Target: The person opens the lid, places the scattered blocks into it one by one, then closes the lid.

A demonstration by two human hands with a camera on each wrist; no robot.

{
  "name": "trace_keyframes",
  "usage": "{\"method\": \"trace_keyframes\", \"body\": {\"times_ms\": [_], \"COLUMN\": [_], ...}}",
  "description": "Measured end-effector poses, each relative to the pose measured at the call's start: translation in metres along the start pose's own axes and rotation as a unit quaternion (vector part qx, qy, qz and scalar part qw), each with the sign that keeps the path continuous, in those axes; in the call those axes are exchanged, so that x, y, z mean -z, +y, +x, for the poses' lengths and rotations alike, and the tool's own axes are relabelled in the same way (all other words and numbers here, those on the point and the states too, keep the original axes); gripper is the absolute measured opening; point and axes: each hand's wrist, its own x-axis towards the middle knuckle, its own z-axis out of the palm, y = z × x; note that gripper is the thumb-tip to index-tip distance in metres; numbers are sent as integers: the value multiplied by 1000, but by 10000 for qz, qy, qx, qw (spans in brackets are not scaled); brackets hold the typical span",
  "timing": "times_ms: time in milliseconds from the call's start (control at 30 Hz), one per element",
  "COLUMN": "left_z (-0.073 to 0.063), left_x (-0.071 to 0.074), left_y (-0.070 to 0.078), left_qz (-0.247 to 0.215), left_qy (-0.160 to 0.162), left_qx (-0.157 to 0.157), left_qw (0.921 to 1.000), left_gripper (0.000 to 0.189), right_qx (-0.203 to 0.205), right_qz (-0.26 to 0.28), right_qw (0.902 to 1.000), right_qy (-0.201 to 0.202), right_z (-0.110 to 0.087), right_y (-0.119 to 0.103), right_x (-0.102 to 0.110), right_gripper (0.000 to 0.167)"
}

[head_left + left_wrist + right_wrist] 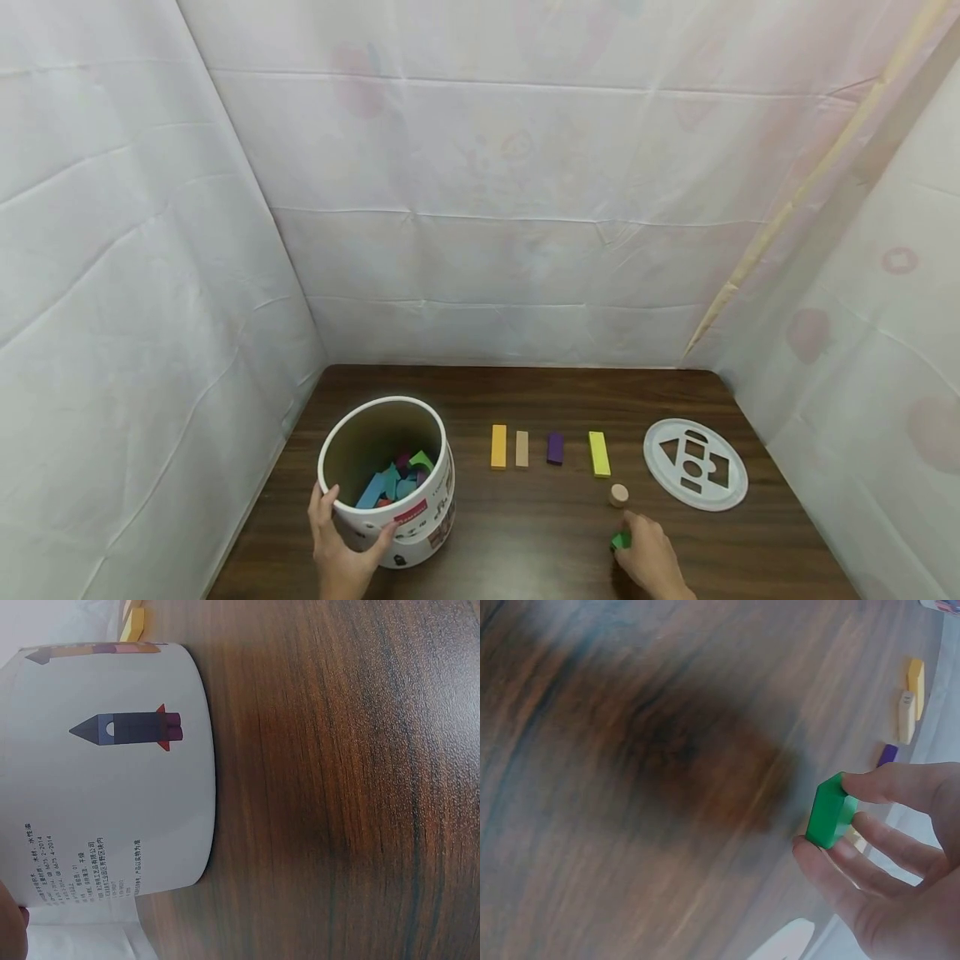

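My left hand [343,550] grips the near left side of a white round bucket [420,533], fingers and thumb spread around its outer wall. Inside the bucket lie several coloured blocks [393,483]. In the left wrist view, the printed bucket wall [112,795] stands on the table, a bit of my hand showing at the edge. A small green block [830,812] is pinched between the thumb and fingers of my right hand [900,847], over the brown table. Just beyond that hand in the head view stands a small round wooden block [618,496].
Orange [498,447], tan [522,448], purple [555,448] and yellow [599,454] blocks lie in a row across the wooden table [517,542]. At the right is a white round lid [731,487] with shaped holes. White cloth [480,258] hangs around the table.
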Motion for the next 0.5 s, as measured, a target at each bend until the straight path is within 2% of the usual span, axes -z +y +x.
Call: {"method": "trace_keyframes", "body": {"times_ms": [267, 400, 500], "left_z": [0, 1, 1], "left_x": [0, 0, 0], "left_y": [1, 0, -1], "left_qz": [11, 14, 7], "left_qy": [-34, -39, -56], "left_qx": [65, 72, 77], "left_qw": [10000, 10000, 10000], "left_gripper": [103, 104, 104], "right_qx": [452, 651, 794], "right_qz": [209, 254, 272], "right_qw": [9979, 9961, 9941], "right_qy": [408, 532, 693], "right_z": [0, -1, -3], "right_y": [-15, -25, -34], "right_x": [7, 12, 16], "right_gripper": [43, 29, 27]}}
